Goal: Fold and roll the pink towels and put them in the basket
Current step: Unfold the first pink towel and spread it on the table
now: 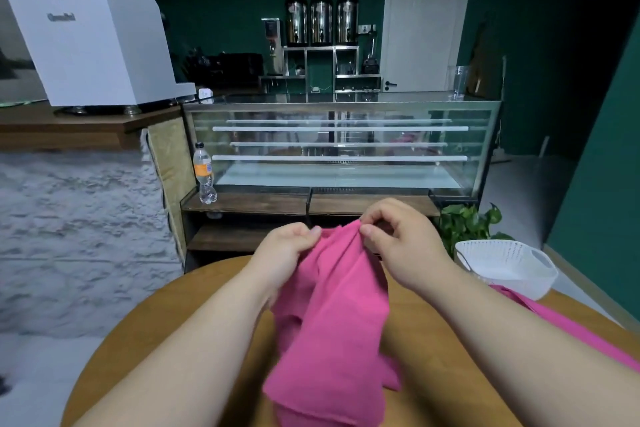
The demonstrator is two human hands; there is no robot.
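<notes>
Towel [332, 315] is pinched at its top edge by both hands [289, 246] [398, 239]. Soft, floppy stuff, probably best held by the corners.

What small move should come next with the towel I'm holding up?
Probably spread the hands apart along the top edge. The left hand and right hand pinch the pink towel close together, so it hangs bunched over the table; folding likely needs it flat.
</notes>
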